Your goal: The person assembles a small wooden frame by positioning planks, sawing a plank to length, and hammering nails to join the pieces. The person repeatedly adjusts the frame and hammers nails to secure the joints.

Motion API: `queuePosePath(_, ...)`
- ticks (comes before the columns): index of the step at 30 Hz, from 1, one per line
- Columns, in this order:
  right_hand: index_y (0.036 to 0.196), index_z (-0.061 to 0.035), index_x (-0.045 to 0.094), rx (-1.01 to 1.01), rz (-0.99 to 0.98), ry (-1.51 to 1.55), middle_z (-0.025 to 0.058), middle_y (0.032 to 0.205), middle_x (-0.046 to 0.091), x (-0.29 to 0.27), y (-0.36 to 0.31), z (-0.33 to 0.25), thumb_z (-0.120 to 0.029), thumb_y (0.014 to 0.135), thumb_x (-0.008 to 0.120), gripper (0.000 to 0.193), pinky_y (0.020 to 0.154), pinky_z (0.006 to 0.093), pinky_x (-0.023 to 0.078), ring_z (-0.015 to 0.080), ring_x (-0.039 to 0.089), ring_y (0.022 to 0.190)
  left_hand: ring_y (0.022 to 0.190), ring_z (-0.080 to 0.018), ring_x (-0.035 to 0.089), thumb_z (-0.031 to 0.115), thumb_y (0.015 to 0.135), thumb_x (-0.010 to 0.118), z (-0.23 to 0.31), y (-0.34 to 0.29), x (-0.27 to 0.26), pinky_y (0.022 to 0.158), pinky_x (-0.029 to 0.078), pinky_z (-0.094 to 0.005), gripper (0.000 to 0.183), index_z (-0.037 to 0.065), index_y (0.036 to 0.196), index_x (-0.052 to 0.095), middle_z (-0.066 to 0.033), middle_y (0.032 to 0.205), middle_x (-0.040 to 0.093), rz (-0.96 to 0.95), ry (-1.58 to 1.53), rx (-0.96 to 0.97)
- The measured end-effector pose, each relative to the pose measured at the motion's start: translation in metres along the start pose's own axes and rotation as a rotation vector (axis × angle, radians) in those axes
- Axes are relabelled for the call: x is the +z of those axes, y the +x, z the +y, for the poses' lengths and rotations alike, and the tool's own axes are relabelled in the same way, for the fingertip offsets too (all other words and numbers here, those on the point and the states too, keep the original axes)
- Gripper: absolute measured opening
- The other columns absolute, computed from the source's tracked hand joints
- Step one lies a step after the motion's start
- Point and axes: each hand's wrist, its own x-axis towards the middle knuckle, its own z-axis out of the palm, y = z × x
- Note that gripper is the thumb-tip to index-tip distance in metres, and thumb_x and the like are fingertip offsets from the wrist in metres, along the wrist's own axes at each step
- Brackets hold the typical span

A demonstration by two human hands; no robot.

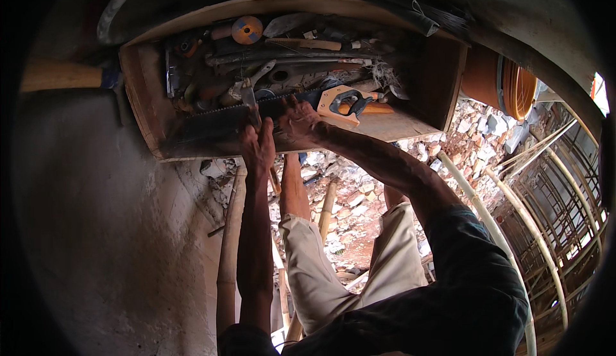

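My left hand [258, 145] is closed around a chisel-like tool [249, 94] at the front of a wooden box. Its flat metal end points up into the box, and what looks like its wooden handle shows below my fist. My right hand [299, 122], fingers apart, lies over the dark blade of a handsaw [221, 116]. The saw rests along the near side of the box, its pale wood and black handle [346, 104] to the right. Whether my right fingers press on the blade is hard to see.
The wooden box [289, 1] holds several jumbled tools, an orange disc [247, 30] and a wooden-handled tool [308, 44]. A brown round container [516, 89] stands to its right. Broken rubble [353, 208] and bamboo poles [494, 227] lie below; a wall [115, 227] rises left.
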Motion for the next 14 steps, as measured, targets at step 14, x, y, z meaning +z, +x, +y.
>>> queuePosePath(14,0.135,-0.0085,0.051,0.127,0.360,0.016,0.0163,0.121,0.060,-0.008,0.158,0.165,-0.038,0.091,0.067,0.055,0.108,0.0461,0.040,0.0323,0.055,0.118,0.105,-0.0376,0.065,0.031,0.084,0.067,-0.015,0.014,0.020,0.085,0.054,-0.0459,0.042,0.001,0.113,0.063,-0.0271,0.120,0.062,-0.165,0.706,0.022)
